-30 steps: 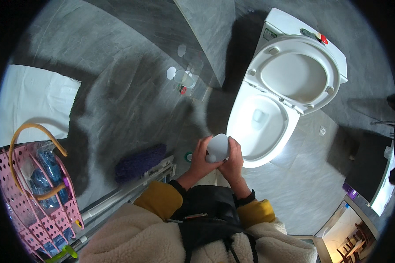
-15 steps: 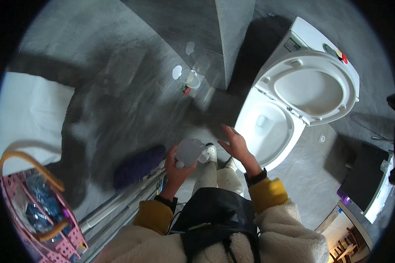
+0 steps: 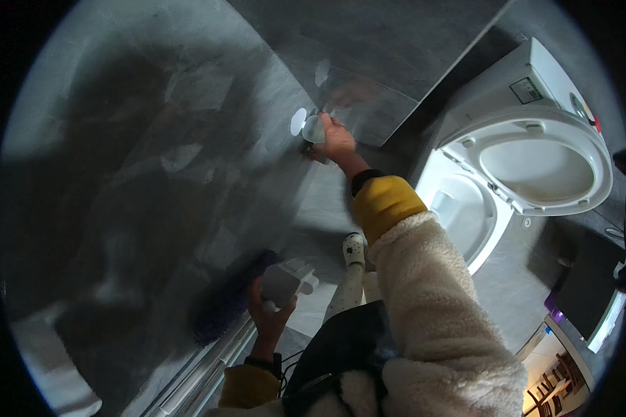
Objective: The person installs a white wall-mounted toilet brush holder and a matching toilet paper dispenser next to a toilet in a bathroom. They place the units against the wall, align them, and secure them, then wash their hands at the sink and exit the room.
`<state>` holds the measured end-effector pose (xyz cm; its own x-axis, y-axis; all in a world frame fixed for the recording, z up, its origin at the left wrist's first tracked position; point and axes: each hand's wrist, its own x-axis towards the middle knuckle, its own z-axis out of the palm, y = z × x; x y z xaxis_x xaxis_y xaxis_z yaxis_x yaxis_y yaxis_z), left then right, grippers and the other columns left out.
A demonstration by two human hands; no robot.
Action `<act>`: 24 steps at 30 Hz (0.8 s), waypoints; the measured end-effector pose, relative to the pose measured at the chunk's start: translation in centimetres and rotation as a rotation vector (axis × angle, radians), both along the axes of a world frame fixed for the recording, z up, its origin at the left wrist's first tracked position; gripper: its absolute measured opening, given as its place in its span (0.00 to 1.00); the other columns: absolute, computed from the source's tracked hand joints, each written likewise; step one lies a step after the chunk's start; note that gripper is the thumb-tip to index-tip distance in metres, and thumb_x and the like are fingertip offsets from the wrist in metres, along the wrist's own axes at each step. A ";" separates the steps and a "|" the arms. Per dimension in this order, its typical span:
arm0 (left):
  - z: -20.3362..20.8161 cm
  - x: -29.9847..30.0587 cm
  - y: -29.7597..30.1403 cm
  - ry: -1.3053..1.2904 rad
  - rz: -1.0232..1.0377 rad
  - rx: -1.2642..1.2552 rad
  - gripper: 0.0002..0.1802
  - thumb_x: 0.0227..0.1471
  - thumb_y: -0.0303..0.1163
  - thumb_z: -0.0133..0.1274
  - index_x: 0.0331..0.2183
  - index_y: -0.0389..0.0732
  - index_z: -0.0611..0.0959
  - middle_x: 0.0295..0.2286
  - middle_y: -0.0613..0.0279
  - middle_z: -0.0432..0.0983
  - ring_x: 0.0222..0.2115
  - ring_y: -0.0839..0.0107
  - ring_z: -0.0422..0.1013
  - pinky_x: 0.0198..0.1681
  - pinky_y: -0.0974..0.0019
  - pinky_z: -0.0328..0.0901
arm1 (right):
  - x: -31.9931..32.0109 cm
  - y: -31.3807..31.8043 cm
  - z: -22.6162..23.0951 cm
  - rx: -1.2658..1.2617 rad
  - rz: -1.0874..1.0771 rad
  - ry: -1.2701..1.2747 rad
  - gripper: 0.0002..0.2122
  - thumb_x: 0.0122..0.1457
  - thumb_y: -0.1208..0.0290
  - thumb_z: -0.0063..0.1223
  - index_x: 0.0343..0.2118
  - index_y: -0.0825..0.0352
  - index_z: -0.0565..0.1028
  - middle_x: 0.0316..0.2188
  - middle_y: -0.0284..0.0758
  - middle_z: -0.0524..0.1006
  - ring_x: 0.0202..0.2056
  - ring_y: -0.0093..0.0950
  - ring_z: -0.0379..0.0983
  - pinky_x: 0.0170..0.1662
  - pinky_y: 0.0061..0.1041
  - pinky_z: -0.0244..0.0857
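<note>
My left hand (image 3: 270,316) holds a pale grey plastic holder (image 3: 283,283) with rounded knobs along its side. Its fingers and thumb are closed around the piece, low in front of my lap. Stretched far forward, my right hand (image 3: 339,141) curls around the side of a clear round container (image 3: 314,129) by the wall. A round white lid (image 3: 298,121) stands out at the container's left. The fingertips are partly hidden, and a small dark item under them is hard to make out.
A white toilet (image 3: 459,208) with its lid raised stands to the right. At lower left lie a purple mop head (image 3: 233,299) and metal poles (image 3: 205,368). A grey glossy wall (image 3: 375,76) rises behind the container. A dark bin-like box (image 3: 588,278) sits far right.
My right hand has moved forward from beside the toilet bowl to the clear container. The left hand, still holding the grey holder, has dropped slightly lower. The view has shifted, so the pink basket is gone.
</note>
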<state>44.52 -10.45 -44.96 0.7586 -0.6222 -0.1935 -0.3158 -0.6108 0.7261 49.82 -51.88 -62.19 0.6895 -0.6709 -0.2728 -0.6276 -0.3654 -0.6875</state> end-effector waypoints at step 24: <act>1.0 -6.9 -7.3 0.135 -0.149 -0.024 0.47 0.33 0.30 0.73 0.55 0.39 0.67 0.47 0.53 0.68 0.46 0.60 0.69 0.46 0.57 0.67 | -32.8 1.4 13.8 0.543 -0.538 -0.745 0.34 0.40 0.75 0.69 0.54 0.65 0.68 0.47 0.33 0.72 0.50 0.28 0.68 0.57 0.30 0.62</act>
<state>37.66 -17.72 -43.98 0.6256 -0.7316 -0.2710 -0.3000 -0.5462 0.7821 17.05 -50.49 -48.40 0.4552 -0.8520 -0.2588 0.0305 0.3054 -0.9517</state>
